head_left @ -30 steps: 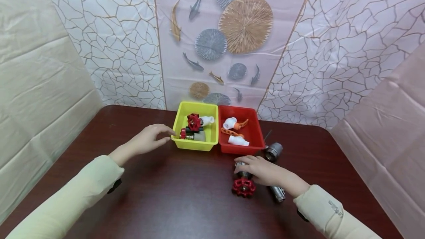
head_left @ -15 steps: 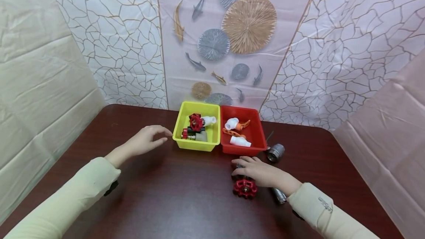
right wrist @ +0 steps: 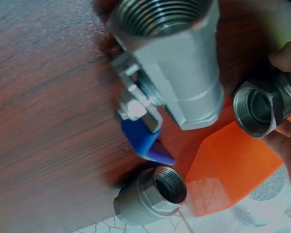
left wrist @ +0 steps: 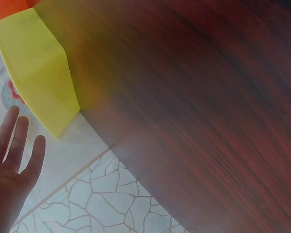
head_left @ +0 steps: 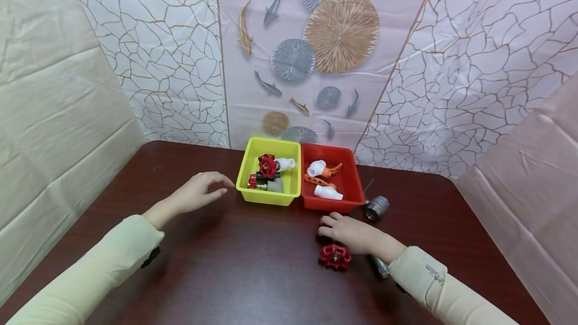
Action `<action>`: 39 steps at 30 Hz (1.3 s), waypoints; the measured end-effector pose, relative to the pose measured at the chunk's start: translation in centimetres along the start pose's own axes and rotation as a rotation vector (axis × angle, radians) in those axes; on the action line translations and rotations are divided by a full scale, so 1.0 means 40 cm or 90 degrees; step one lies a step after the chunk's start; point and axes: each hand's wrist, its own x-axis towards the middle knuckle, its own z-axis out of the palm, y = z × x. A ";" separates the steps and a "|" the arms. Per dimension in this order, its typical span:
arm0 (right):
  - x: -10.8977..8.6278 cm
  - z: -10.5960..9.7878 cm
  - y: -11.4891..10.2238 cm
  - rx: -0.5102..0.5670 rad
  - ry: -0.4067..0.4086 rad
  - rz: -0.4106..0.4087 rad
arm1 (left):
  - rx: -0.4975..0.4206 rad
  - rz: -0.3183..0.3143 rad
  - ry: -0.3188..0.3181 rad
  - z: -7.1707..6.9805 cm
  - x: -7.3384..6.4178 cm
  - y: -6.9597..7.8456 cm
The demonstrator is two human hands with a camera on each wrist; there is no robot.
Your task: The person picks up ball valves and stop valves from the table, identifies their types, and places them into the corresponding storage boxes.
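Observation:
My right hand (head_left: 349, 233) grips the metal body of a gate valve with a red handwheel (head_left: 335, 257), in front of the red bin. The right wrist view shows the valve's threaded end (right wrist: 258, 109) between thumb and fingers. Beside it lie a steel ball valve with a blue lever (right wrist: 140, 138) and a steel threaded fitting (right wrist: 150, 196), which the head view shows as a grey cylinder (head_left: 377, 208). My left hand (head_left: 194, 194) holds nothing. Its fingers reach toward the near left corner of the yellow bin (head_left: 266, 197); whether they touch is unclear.
Inside the yellow bin are a red-wheeled valve (head_left: 268, 166) and other valves. The red bin (head_left: 331, 204), side by side with it, holds white plastic valves (head_left: 328, 193) with orange handles. A patterned cloth wall (head_left: 180, 64) rises behind the dark wooden table (head_left: 253, 265).
My right hand's fingers have curled further over the valve body, covering more of it. The left hand has barely moved. The head view has shifted slightly.

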 end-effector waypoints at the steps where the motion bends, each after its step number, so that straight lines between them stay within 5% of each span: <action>1: 0.000 0.000 0.001 -0.007 0.000 -0.004 | -0.009 -0.014 -0.011 -0.001 0.000 0.001; 12: -0.002 0.010 0.011 -0.036 0.059 -0.062 | -0.008 -0.032 -0.027 -0.003 0.001 0.009; 26: -0.003 0.006 -0.014 -0.052 0.059 -0.009 | 0.004 -0.035 -0.028 -0.002 0.011 0.020; 34: 0.011 0.001 -0.017 -0.138 0.175 -0.049 | 0.040 -0.059 0.003 0.013 0.040 0.025; 39: 0.014 -0.013 -0.024 -0.146 0.186 -0.055 | 0.061 -0.099 0.032 0.025 0.063 0.023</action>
